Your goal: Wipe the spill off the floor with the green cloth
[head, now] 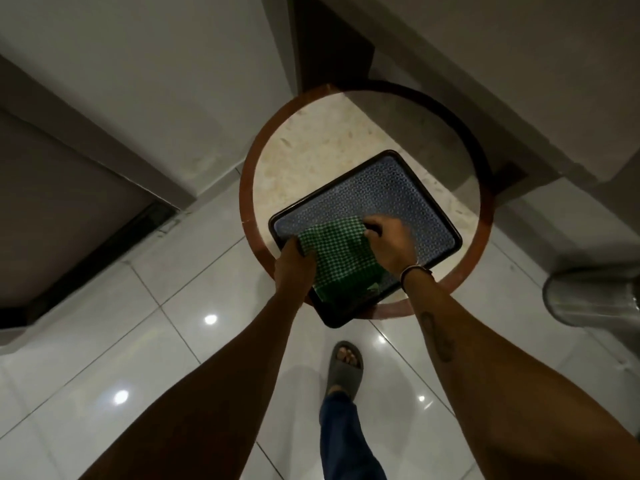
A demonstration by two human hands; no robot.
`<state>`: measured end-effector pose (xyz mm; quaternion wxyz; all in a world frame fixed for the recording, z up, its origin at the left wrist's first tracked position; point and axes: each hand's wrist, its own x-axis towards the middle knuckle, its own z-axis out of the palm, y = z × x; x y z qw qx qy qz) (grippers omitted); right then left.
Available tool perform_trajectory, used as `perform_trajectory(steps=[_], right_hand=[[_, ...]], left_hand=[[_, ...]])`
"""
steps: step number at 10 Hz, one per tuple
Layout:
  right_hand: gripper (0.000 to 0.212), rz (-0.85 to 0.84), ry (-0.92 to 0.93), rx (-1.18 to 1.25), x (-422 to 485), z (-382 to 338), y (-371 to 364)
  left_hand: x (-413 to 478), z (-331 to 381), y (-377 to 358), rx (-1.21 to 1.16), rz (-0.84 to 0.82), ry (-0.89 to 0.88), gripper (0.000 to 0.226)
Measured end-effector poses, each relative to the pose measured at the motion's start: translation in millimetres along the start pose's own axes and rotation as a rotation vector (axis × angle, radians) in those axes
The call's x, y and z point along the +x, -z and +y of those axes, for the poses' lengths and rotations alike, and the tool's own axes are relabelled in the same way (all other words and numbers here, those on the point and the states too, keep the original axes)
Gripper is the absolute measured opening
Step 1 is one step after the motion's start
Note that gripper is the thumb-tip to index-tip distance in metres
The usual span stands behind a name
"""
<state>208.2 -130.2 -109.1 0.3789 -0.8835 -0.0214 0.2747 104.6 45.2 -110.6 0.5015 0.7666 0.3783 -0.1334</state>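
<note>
Glossy white tiled floor (166, 327): no spill visible from my view; lamp glints only. Round stone-topped table with reddish-brown rim (322, 147): serves as cloth's store, I judge. Dark rectangular tray with blue patterned base (388, 199): near corner overhangs table rim. Green-and-white checked cloth (337, 254): lies in tray's near half, bunched between hands. My left hand (294, 263): fingers curled onto cloth's left edge. My right hand (388, 242): fingertips pinching far corner, likely to lift. Wiping not started.
</note>
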Motion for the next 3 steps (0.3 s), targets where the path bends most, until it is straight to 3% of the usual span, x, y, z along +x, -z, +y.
perform_trajectory(steps=[1,2,3], right_hand=[[0.028,0.015,0.037,-0.044,-14,-11,-3],[0.057,-0.06,0.119,-0.287,-37,-33,-8],[0.088,0.036,0.262,-0.538,-69,-70,-8]], left_hand=[[-14,4,17,0.092,0.025,-0.058,0.033],[-40,13,44,0.289,-0.023,-0.241,0.054],[-62,28,78,0.472,0.008,-0.457,0.075]])
